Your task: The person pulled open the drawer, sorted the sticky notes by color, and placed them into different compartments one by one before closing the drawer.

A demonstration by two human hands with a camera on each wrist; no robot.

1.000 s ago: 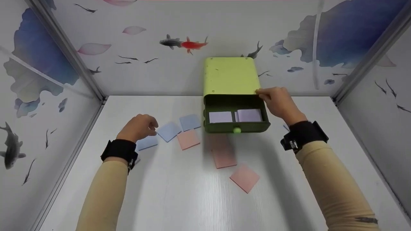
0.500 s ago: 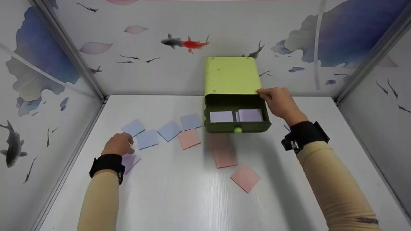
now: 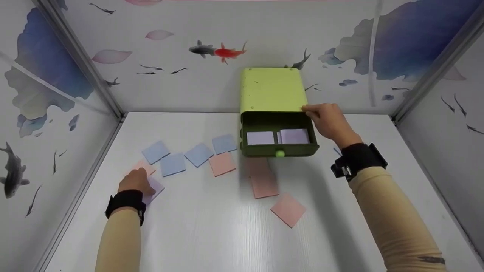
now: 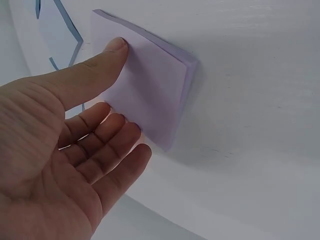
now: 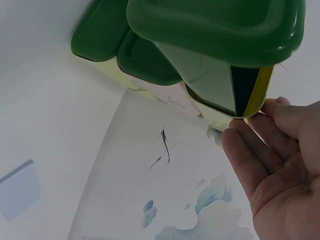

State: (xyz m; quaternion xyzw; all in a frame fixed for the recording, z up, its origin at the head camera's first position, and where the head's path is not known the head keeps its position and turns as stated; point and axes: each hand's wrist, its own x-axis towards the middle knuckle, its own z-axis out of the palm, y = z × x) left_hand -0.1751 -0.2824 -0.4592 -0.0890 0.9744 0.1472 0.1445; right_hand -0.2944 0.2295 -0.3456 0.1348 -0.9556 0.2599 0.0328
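At the left of the table my left hand (image 3: 135, 182) is over and beside a purple sticky note pad (image 3: 154, 190). In the left wrist view its thumb lies across the pad (image 4: 145, 80), with the relaxed fingers along the near edge; contact is unclear. A pink pad (image 3: 145, 166) shows just beyond this hand. My right hand (image 3: 329, 120) holds the front upper right corner of a green drawer cabinet (image 3: 272, 88) between thumb and fingers. The cabinet's top drawer (image 3: 264, 151) is pulled out, with purple pads (image 3: 294, 136) in it. Lower drawers (image 5: 150, 60) appear closed.
Several blue pads (image 3: 173, 164) lie in a row left of the cabinet, beside a pink pad (image 3: 222, 164). More pink pads (image 3: 288, 210) lie in front of it. A blue pad (image 5: 20, 190) sits right of the cabinet. Printed walls (image 3: 211, 90) enclose the white table.
My left hand has moved left and towards me, from the blue pads to the purple pad, uncovering blue and pink pads. The right hand stays on the cabinet.
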